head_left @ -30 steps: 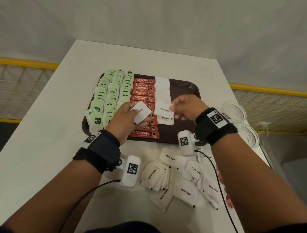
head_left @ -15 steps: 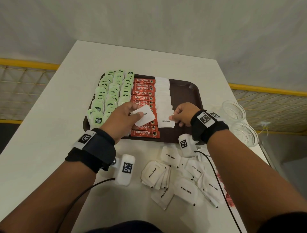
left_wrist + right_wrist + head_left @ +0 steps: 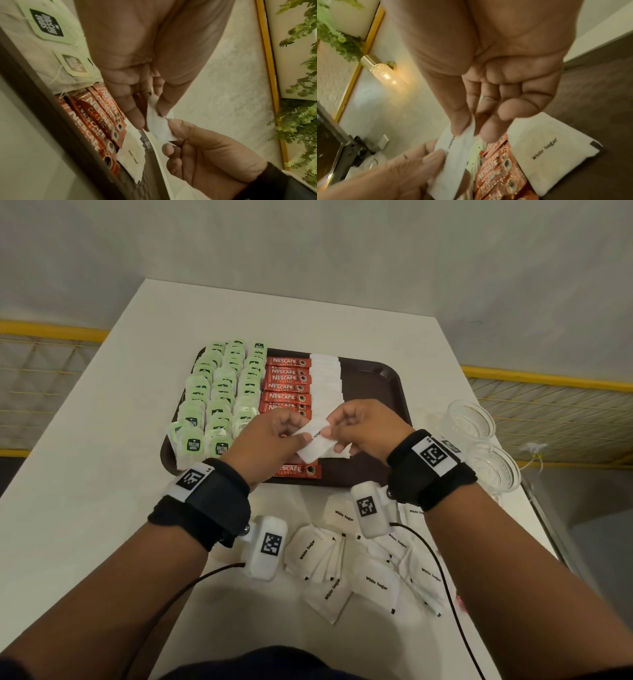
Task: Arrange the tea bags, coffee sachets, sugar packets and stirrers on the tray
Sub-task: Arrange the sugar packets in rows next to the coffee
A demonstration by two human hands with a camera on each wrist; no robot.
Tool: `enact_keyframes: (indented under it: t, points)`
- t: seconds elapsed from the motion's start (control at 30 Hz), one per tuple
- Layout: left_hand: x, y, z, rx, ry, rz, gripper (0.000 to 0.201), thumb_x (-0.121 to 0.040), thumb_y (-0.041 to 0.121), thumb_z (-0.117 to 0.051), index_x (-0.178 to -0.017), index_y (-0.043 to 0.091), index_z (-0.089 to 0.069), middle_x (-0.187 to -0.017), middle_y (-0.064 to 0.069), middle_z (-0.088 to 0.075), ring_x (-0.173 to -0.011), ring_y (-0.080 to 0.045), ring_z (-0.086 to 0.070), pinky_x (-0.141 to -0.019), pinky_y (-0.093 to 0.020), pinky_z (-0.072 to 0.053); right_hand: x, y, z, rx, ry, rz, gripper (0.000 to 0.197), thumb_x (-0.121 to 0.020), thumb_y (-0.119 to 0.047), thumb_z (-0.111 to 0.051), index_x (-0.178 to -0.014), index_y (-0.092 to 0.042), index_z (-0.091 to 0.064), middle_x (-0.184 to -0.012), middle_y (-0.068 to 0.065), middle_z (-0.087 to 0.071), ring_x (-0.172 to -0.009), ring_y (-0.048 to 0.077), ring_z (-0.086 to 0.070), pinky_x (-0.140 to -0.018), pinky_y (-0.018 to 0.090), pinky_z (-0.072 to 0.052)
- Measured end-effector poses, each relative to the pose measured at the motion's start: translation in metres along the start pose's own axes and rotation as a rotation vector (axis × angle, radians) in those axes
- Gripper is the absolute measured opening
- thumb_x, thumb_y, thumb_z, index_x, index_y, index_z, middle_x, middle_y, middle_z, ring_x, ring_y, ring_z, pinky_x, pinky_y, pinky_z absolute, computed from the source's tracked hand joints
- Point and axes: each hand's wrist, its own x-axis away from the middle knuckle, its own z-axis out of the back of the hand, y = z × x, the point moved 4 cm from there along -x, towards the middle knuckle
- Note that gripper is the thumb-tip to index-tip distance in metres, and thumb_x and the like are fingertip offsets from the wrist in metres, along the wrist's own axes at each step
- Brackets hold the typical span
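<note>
Above the near part of the brown tray [image 3: 394, 385] both hands pinch one white sugar packet [image 3: 317, 440] [image 3: 158, 124] [image 3: 455, 146]. My left hand [image 3: 274, 436] holds its left end, my right hand [image 3: 359, 426] its right end. On the tray lie green tea bags [image 3: 219, 395] in rows at the left, red coffee sachets [image 3: 289, 378] in a middle column, and a column of sugar packets [image 3: 327, 381] beside them. Loose sugar packets [image 3: 359, 563] lie piled on the white table near me. No stirrers are visible.
Two clear glass cups [image 3: 479, 440] stand at the table's right edge, just right of the tray. The tray's right third is bare brown surface. Wrist camera cables [image 3: 442, 570] trail over the loose packets. A yellow railing [image 3: 548, 381] runs behind the table.
My right hand left the packet it laid at the near end of the sugar column and moved left. It now pinches the packet that my left hand held throughout.
</note>
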Motion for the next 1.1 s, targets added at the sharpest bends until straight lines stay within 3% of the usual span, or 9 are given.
enact_keyframes:
  t: [0.13,0.27,0.37,0.47,0.57,0.63,0.87,1.0,1.1]
  points:
    - [0.003,0.003,-0.002,-0.125,-0.026,-0.045,0.013,-0.087,0.013,-0.072,-0.089,0.008,-0.061,-0.081,-0.005,-0.063,-0.075,-0.015,-0.058,-0.073,-0.031,-0.050,0.006,-0.008,0.007,-0.051,0.073,0.115,0.005,-0.085,-0.017,-0.072,-0.088,-0.014,-0.069,-0.080,0.003,-0.070,-0.067,0.007,-0.061,-0.056,0.017,-0.049]
    - [0.003,0.005,0.000,-0.067,0.009,-0.059,0.018,-0.087,0.013,-0.074,-0.080,0.013,-0.056,-0.076,-0.006,-0.059,-0.068,-0.012,-0.054,-0.064,-0.023,-0.048,0.007,-0.016,0.006,-0.030,0.063,0.153,0.011,-0.083,-0.021,-0.075,-0.091,-0.016,-0.070,-0.087,0.011,-0.070,-0.075,0.013,-0.061,-0.062,0.022,-0.050]
    - [0.003,0.003,0.002,0.087,0.047,-0.016,0.016,-0.089,0.010,-0.070,-0.099,0.002,-0.060,-0.084,-0.013,-0.069,-0.074,-0.015,-0.066,-0.066,-0.025,-0.054,0.007,-0.008,0.002,-0.028,-0.002,0.072,0.020,-0.082,-0.019,-0.075,-0.098,-0.008,-0.068,-0.085,0.009,-0.072,-0.075,0.014,-0.067,-0.066,0.026,-0.051]
    - [0.003,-0.001,0.002,0.111,0.038,0.012,0.027,-0.091,0.010,-0.068,-0.114,-0.001,-0.059,-0.094,-0.018,-0.072,-0.081,-0.018,-0.070,-0.069,-0.024,-0.058,0.005,0.002,-0.005,-0.111,-0.013,0.030,0.005,-0.087,-0.012,-0.069,-0.091,-0.011,-0.066,-0.082,0.006,-0.074,-0.076,0.017,-0.071,-0.067,0.026,-0.052]
    - [0.005,-0.005,0.006,0.072,0.053,0.025,0.019,-0.092,0.008,-0.067,-0.108,0.002,-0.060,-0.097,-0.015,-0.070,-0.082,-0.015,-0.070,-0.067,-0.023,-0.057,0.002,0.009,0.001,-0.162,0.072,-0.011,0.005,-0.091,-0.010,-0.065,-0.089,-0.014,-0.064,-0.078,0.005,-0.071,-0.071,0.017,-0.069,-0.061,0.023,-0.051]
    - [0.007,-0.006,0.009,0.039,0.068,0.020,0.008,-0.093,0.007,-0.064,-0.100,0.009,-0.062,-0.092,-0.008,-0.069,-0.082,-0.014,-0.069,-0.069,-0.026,-0.057,0.001,0.014,0.008,-0.048,0.105,-0.068,0.002,-0.092,-0.012,-0.063,-0.094,-0.014,-0.061,-0.080,0.005,-0.069,-0.071,0.015,-0.067,-0.057,0.020,-0.050]
    - [0.016,-0.010,0.019,-0.009,0.082,0.053,0.011,-0.094,0.010,-0.057,-0.089,0.018,-0.063,-0.102,-0.011,-0.071,-0.085,-0.016,-0.067,-0.067,-0.029,-0.050,0.000,0.035,0.013,0.238,0.001,-0.365,0.013,-0.093,-0.011,-0.060,-0.082,-0.016,-0.057,-0.084,0.006,-0.068,-0.068,0.015,-0.063,-0.053,0.022,-0.044]
    - [0.022,-0.010,0.018,-0.022,0.080,0.067,0.009,-0.096,0.015,-0.057,-0.090,0.020,-0.062,-0.104,-0.007,-0.071,-0.093,-0.018,-0.069,-0.075,-0.031,-0.054,0.000,0.035,0.010,0.275,-0.003,-0.429,0.019,-0.095,-0.011,-0.057,-0.077,-0.015,-0.052,-0.082,0.004,-0.065,-0.061,0.013,-0.058,-0.052,0.021,-0.041]
    - [0.025,-0.009,0.015,-0.042,0.065,0.064,0.008,-0.097,0.018,-0.057,-0.092,0.019,-0.062,-0.102,-0.005,-0.071,-0.091,-0.016,-0.069,-0.072,-0.028,-0.053,0.001,0.031,0.008,0.319,-0.016,-0.445,0.011,-0.096,-0.015,-0.058,-0.085,-0.013,-0.054,-0.088,0.006,-0.065,-0.063,0.013,-0.057,-0.055,0.023,-0.041]
